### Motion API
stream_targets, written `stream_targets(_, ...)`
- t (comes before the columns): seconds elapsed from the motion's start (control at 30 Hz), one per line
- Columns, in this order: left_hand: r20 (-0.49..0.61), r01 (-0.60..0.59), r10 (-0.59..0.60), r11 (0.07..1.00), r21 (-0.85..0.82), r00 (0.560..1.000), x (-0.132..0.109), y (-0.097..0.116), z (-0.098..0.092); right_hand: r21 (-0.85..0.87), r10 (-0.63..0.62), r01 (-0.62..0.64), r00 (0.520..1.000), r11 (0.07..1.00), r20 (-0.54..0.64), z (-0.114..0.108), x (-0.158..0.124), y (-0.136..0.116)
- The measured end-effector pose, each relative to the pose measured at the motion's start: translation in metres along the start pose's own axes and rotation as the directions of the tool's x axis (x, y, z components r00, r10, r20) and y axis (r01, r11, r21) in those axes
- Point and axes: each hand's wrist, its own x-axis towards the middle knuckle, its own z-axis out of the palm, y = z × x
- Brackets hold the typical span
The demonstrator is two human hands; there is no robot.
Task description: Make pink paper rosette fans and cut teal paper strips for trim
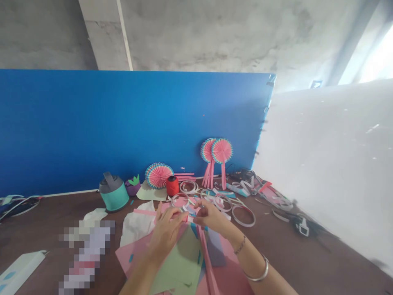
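Note:
My left hand (168,230) is closed, its thumb and fingertips pinching a small pink and white strip (189,219). At the strip's other end, my right hand (211,216) has curled fingers and its thumb against the white part; the exact grip is partly hidden. Beneath both hands lie a pale green sheet (178,262), pink sheets (138,250) and a grey-violet sheet (215,248). A long folded pink strip (208,266) runs toward me from below the right hand. Several rolls of white tape, including one tape ring (243,216), lie just beyond.
Pleated pink paper fans (222,150) with strip handles lean on the blue partition (123,123); another pleated fan (159,175) stands left, by a red thread spool (172,186). A teal and grey pot (114,196) sits farther left. A cable with a white buckle-like piece (303,228) lies right.

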Motion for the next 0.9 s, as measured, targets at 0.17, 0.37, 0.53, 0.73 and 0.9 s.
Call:
stream_targets(0.17, 0.002, -0.016, 0.016, 1.0, -0.012, 1.0, 0.0, 0.001, -0.001, -0.011, 0.003, -0.003, 1.0, 1.0, -0.008, 0.0, 0.0, -0.001)
stream_targets(0.37, 0.015, -0.012, 0.013, 0.999, -0.03, 1.0, -0.003, -0.002, 0.003, -0.035, -0.033, 0.032, 0.999, 0.999, -0.025, 0.002, 0.005, 0.009)
stream_targets(0.53, 0.046, 0.037, -0.032, 0.993, -0.111, 0.998, -0.005, -0.003, 0.007, -0.024, -0.083, 0.082, 0.996, 0.996, -0.032, 0.004, 0.006, 0.009)
stream_targets(0.73, -0.017, 0.109, -0.117, 0.962, -0.249, 0.993, -0.003, 0.003, 0.008, 0.057, -0.098, 0.098, 0.995, 0.993, -0.015, 0.005, 0.007, 0.008)
stream_targets(0.9, 0.003, 0.139, -0.156, 0.874, -0.466, 0.988, 0.0, 0.008, 0.006, 0.14, -0.043, 0.04, 0.999, 0.989, 0.019, 0.005, 0.004, 0.002)
